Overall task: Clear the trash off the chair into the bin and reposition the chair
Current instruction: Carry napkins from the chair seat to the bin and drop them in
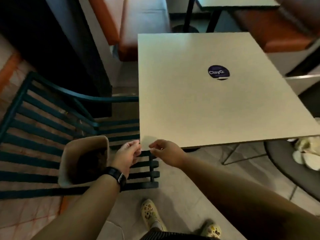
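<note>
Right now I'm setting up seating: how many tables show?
2: the near table with a round sticker, and a second table at the top edge, partly cut off. Others may be hidden.

The chair (52, 129) was a dark teal slatted one, seen from above at about eight o'clock in the view, its curved armrest running toward the table's left edge and its front slats tucked partly beneath the tabletop's near left corner. On the seat slats, toward the chair's front at roughly seven o'clock, stood a tan paper container (84, 160), upright and open-topped, with dark brown contents inside that were too dim to make out.
</note>
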